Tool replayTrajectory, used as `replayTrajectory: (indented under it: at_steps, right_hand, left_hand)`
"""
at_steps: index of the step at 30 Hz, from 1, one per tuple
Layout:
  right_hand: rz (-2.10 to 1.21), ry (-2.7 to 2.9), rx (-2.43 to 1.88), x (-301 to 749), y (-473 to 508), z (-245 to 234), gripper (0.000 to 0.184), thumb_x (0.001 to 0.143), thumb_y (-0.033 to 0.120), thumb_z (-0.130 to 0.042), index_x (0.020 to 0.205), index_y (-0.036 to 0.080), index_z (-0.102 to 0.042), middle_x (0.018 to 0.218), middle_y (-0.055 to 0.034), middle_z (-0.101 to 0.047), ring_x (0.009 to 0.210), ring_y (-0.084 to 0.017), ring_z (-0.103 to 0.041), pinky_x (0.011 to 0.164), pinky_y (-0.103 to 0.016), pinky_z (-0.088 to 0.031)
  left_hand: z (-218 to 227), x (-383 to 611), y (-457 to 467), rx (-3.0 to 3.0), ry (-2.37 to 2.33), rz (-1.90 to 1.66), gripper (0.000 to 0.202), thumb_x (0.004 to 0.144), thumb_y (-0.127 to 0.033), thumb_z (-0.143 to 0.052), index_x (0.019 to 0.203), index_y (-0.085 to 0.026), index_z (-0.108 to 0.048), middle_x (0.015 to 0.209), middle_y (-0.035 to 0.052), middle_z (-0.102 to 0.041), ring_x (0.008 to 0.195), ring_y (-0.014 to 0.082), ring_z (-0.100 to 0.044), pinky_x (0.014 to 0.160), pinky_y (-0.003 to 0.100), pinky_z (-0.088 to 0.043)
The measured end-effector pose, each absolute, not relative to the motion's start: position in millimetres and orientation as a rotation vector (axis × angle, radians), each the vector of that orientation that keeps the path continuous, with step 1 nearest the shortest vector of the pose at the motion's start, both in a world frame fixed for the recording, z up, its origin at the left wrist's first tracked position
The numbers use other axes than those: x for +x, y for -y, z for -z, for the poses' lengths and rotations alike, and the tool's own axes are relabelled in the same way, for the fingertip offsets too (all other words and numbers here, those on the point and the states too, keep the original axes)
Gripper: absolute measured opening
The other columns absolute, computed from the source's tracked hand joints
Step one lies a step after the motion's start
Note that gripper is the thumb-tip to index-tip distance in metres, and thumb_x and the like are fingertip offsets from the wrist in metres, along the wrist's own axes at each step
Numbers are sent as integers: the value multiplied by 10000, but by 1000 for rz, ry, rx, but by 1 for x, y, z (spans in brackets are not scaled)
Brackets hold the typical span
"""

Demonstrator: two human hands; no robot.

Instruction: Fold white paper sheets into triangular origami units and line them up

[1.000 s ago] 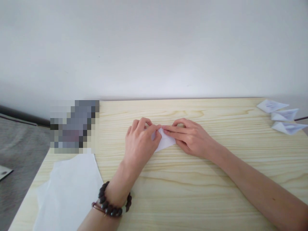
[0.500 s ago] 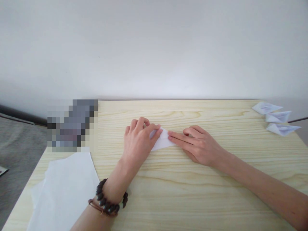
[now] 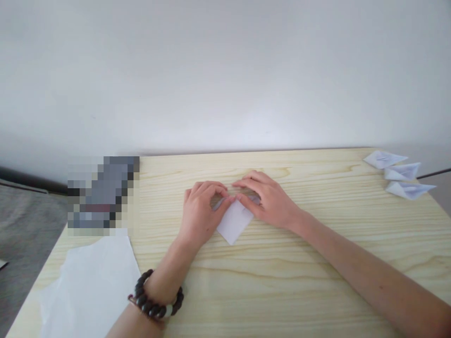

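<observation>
A small folded white paper lies on the light wooden table, one corner pointing toward me. My left hand curls over its left upper edge, thumb and fingertips pinching the paper. My right hand covers the upper right part, fingers bent and pressing on the fold. The fingertips of both hands meet at the paper's top. A dark bead bracelet circles my left wrist.
A stack of white sheets lies at the near left corner. Three folded white paper boats sit at the far right edge. A blurred grey patch stands at the far left. A white wall rises behind the table.
The paper has turned so a corner points toward me and more of it shows. My right hand moved left from lying flat beside it onto its top; my left hand stayed.
</observation>
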State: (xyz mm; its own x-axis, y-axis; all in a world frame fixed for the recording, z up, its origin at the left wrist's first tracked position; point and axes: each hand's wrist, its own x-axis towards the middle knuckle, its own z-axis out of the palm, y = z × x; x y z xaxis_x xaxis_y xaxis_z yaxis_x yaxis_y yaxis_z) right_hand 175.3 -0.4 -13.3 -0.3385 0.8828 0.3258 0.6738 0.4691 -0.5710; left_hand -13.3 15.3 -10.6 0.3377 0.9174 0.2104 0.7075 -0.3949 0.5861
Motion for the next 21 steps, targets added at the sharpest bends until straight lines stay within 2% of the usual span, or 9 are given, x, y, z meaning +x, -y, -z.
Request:
replayTrajectory:
  at_steps: [2,4,10,14,17,21]
  right_hand:
    - [-470,2168,-1260,172,-2,13,168,915,258,-525,914,167,-666,884,-65,-659,854,-193,-578,800,-339,-434]
    - [-485,2211,-1208,173,-1,13,205,936,246,-486,829,170,-643,797,-42,-643,773,-169,-559,741,-316,-399]
    - [-488,2274,-1099,178,2,13,187,934,194,-459,824,160,-606,768,-31,-603,733,-147,-529,712,-287,-377]
    - [-487,2251,-1129,178,3,12,193,919,198,-467,754,172,-562,714,-17,-556,673,-139,-488,672,-273,-374]
    - [-545,2262,-1091,182,2,10,202,900,179,-465,704,179,-513,678,-1,-515,647,-130,-462,650,-265,-362]
    - [-709,2258,-1001,192,0,10,198,886,136,-445,701,177,-504,677,6,-505,642,-114,-458,612,-239,-351]
  left_hand:
    - [9,-14,-16,2142,-1376,-732,90,816,-295,-674,793,-218,-634,921,-6,-717,925,197,-612,900,402,-366]
    - [7,-14,-16,2108,-1323,-727,85,823,-288,-660,789,-215,-633,880,-11,-718,874,187,-622,884,395,-369]
    - [3,-15,-14,2215,-1178,-646,65,869,-245,-583,842,-209,-630,883,-5,-706,878,180,-603,851,375,-363]
    - [2,-15,-13,2262,-1123,-624,139,899,-260,-530,821,-203,-631,823,0,-688,822,172,-583,809,361,-369]
    - [1,-15,-13,2122,-1195,-680,189,887,-276,-524,749,-183,-613,735,7,-645,724,160,-557,732,336,-393]
    - [0,-16,-14,1911,-1254,-703,230,866,-327,-522,700,-174,-572,638,-1,-563,604,136,-484,547,268,-369]
